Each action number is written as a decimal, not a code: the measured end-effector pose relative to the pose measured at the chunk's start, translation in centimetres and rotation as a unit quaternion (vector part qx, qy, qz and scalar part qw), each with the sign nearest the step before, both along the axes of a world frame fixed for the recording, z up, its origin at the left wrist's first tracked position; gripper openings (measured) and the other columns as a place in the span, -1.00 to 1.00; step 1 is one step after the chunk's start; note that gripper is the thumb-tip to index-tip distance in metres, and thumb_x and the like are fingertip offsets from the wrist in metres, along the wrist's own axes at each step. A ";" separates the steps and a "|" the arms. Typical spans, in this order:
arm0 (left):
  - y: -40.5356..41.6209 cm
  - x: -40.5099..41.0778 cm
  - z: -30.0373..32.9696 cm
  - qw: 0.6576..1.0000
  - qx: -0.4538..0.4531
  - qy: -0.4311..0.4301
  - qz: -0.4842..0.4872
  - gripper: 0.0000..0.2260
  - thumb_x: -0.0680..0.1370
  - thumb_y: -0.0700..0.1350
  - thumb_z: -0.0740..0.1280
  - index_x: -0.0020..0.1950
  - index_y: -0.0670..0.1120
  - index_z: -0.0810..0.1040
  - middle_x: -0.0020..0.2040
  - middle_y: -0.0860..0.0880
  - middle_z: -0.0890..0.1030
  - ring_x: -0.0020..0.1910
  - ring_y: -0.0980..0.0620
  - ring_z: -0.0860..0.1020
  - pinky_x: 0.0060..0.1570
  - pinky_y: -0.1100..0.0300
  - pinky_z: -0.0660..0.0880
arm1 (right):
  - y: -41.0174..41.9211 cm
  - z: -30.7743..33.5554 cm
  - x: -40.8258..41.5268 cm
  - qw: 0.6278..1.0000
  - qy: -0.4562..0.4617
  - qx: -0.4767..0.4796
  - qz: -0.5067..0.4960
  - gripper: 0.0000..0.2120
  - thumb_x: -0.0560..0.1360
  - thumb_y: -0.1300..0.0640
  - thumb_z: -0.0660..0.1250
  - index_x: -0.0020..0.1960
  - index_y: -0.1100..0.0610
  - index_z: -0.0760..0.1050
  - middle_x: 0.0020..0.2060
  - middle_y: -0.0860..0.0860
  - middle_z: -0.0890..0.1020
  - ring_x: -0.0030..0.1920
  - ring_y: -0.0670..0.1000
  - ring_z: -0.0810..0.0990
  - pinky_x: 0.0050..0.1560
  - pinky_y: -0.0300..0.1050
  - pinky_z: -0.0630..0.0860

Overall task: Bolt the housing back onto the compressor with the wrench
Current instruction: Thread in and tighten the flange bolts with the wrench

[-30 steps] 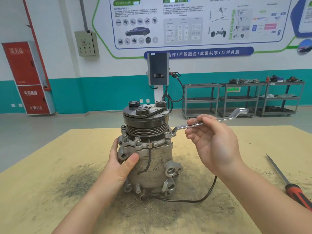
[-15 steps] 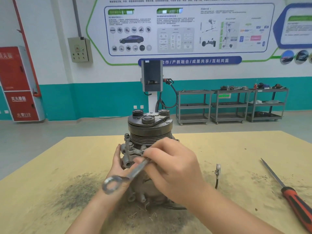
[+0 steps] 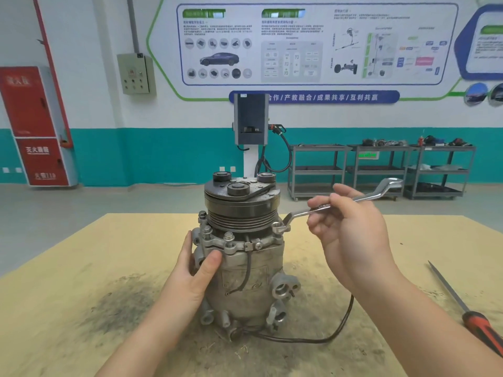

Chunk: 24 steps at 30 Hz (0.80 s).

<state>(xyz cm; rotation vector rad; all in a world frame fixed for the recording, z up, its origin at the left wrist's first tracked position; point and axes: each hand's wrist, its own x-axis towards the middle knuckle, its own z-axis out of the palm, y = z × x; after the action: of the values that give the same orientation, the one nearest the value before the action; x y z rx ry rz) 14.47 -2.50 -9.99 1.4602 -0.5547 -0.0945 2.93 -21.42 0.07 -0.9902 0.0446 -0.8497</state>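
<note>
While the compressor (image 3: 242, 257) stands upright near the middle of the yellowish table (image 3: 81, 268), the left hand (image 3: 194, 270) wraps its left flank, thumb pressed on the front of the body just below the bolted housing (image 3: 217, 244) flange. The right hand (image 3: 351, 235) pinches the shank of the wrench (image 3: 321, 208) between curled fingers and thumb, palm facing the camera. Its near ring end sits on a bolt (image 3: 279, 227) at the right side of the flange, just under the grooved pulley (image 3: 241, 213), though whether it is fully seated is hard to judge. Two more bolt heads stand proud on the left front of the flange. A black cable (image 3: 326, 336) loops from the base across the table. A red-handled screwdriver (image 3: 468, 308) lies well apart at the right edge.
</note>
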 end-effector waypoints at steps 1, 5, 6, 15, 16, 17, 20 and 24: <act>0.1 0.0 0.0 1.000 0.004 -0.001 0.001 0.09 0.08 0.59 0.39 0.54 0.35 0.09 0.26 0.39 0.51 0.10 0.47 0.52 -0.16 0.59 0.43 | -0.1 -0.2 0.1 1.000 0.002 0.024 0.020 -0.81 0.62 0.36 0.06 0.08 0.11 0.34 -0.45 0.06 0.62 -0.52 -0.01 0.48 -0.44 -0.19 0.43; 0.0 0.1 -0.1 1.000 -0.005 0.000 0.007 0.05 0.02 0.60 0.41 0.46 0.38 0.17 0.16 0.46 0.55 0.12 0.45 0.53 -0.13 0.56 0.45 | -0.8 -0.5 0.5 0.995 -0.010 0.078 0.057 -0.83 0.62 0.36 0.07 0.06 0.14 0.35 -0.46 0.05 0.59 -0.52 -0.01 0.47 -0.47 -0.21 0.44; 0.0 0.1 -0.1 1.000 -0.006 0.000 0.005 0.01 0.02 0.59 0.42 0.41 0.41 0.19 0.12 0.50 0.55 0.11 0.47 0.53 -0.14 0.57 0.45 | -0.9 -0.6 0.5 0.995 -0.016 0.077 0.060 -0.84 0.62 0.36 0.07 0.05 0.15 0.34 -0.46 0.05 0.57 -0.52 -0.01 0.47 -0.48 -0.21 0.44; 0.2 -0.3 0.1 1.000 0.013 -0.011 -0.002 0.09 0.05 0.61 0.38 0.51 0.39 0.06 0.16 0.57 0.46 0.15 0.50 0.48 0.01 0.50 0.46 | 2.0 -4.4 0.4 0.897 -0.241 -0.331 -0.168 -0.94 0.67 0.07 0.11 0.07 0.02 0.35 -0.19 0.03 0.59 -0.30 0.00 0.63 -0.28 -0.18 0.56; 0.3 -0.3 0.1 1.000 0.016 -0.011 -0.003 0.10 0.05 0.61 0.38 0.53 0.38 0.07 0.21 0.54 0.45 0.18 0.47 0.48 0.12 0.43 0.45 | 2.1 -4.6 0.4 0.876 -0.244 -0.378 -0.174 -0.88 0.65 0.04 0.14 0.07 0.06 0.40 -0.17 0.05 0.58 -0.26 -0.03 0.63 -0.23 -0.22 0.56; 0.3 -0.3 0.1 1.000 0.019 -0.013 -0.007 0.11 0.06 0.61 0.38 0.55 0.36 0.09 0.29 0.48 0.44 0.24 0.42 0.47 0.22 0.35 0.43 | 2.2 -4.7 0.3 0.854 -0.238 -0.423 -0.187 -0.82 0.64 0.03 0.18 0.04 0.13 0.46 -0.16 0.06 0.57 -0.21 -0.05 0.62 -0.16 -0.26 0.56; 0.3 -0.4 0.2 0.999 0.031 -0.030 -0.013 0.09 0.10 0.60 0.37 0.57 0.27 0.15 0.40 0.29 0.47 0.33 0.25 0.48 0.30 0.23 0.44 | 2.7 -4.7 0.0 0.757 -0.208 -0.574 -0.233 -0.86 0.55 0.16 0.34 -0.05 0.26 0.57 -0.15 0.12 0.59 -0.14 0.00 0.58 -0.10 -0.22 0.57; 0.3 -0.4 0.2 0.999 0.037 -0.020 -0.003 0.08 0.04 0.64 0.34 0.51 0.31 0.21 0.30 0.38 0.50 0.27 0.35 0.48 0.16 0.41 0.41 | 2.7 -3.3 -0.4 0.763 -0.195 -0.579 -0.210 -0.84 0.57 0.19 0.27 -0.03 0.27 0.57 -0.18 0.10 0.61 -0.18 0.01 0.60 -0.15 -0.20 0.56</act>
<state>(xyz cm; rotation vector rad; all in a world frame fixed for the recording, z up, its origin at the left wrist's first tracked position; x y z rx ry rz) 14.04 -2.19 -9.81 1.5359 -0.5925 -0.0918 2.56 -18.72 -3.27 -1.9770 -0.7350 -1.5456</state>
